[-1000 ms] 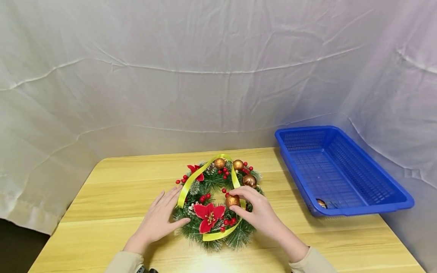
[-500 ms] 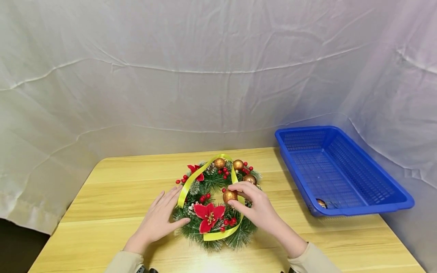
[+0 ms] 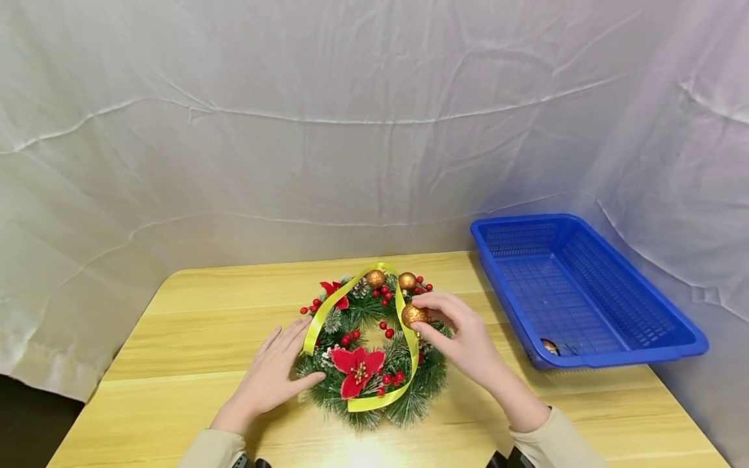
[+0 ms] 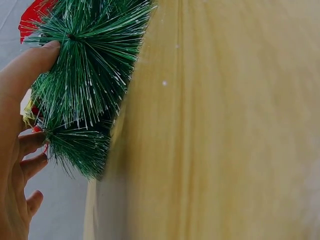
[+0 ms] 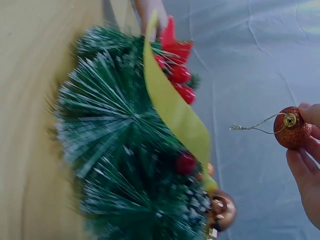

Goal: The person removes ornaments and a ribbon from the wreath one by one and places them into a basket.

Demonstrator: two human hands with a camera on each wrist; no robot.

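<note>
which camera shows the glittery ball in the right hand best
The right wrist view: it shows the ball closer, with its cap and string. The head view shows it smaller, between the fingers; the left wrist view doesn't show it.

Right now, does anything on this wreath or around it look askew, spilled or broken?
Only the yellow ribbon: it lies over the wreath in an open loop, ends apart, with no bow or knot visible, so it looks unfastened. Nothing appears spilled or broken.
</note>
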